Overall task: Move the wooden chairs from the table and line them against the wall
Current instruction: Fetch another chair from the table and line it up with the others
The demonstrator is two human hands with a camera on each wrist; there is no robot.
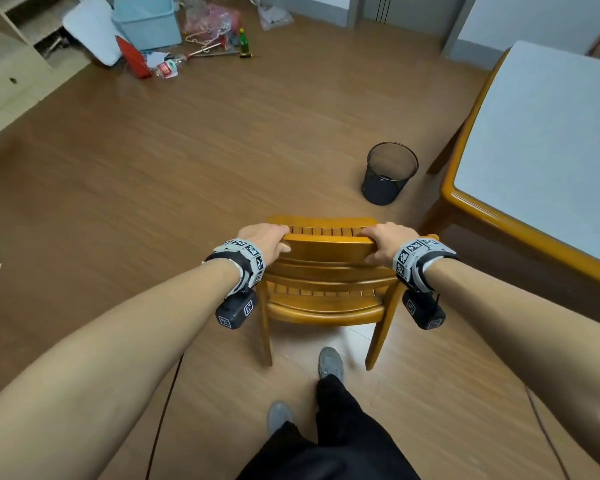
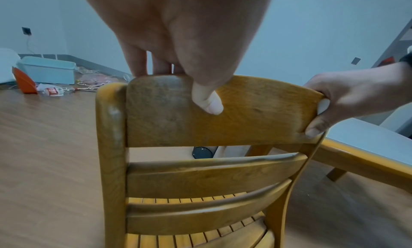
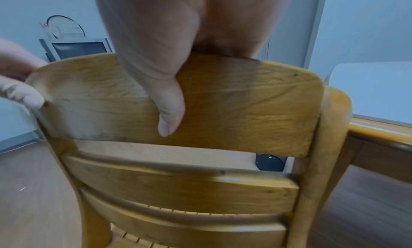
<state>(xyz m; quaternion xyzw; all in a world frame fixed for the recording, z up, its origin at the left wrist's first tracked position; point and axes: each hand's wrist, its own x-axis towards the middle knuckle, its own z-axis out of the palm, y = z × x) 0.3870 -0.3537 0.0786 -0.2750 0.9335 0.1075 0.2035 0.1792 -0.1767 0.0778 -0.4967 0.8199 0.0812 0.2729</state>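
Brown wood-look floor (image 1: 153,174) running to pale walls, clutter heaped at the far side. Off to the right, a wood-edged table (image 1: 471,202) with a grey top. Just beside it, pulled out onto open floor, 1 wooden chair (image 1: 326,268), all solid slats and rails: likely rigid, moderately heavy, lacquer probably slick. Best held by the top rail, as now. Near the table leg, a black mesh wastebasket (image 1: 388,174). Left hand (image 1: 267,240) and right hand (image 1: 385,242) each wrapped over that rail, thumbs pressed on the near face.
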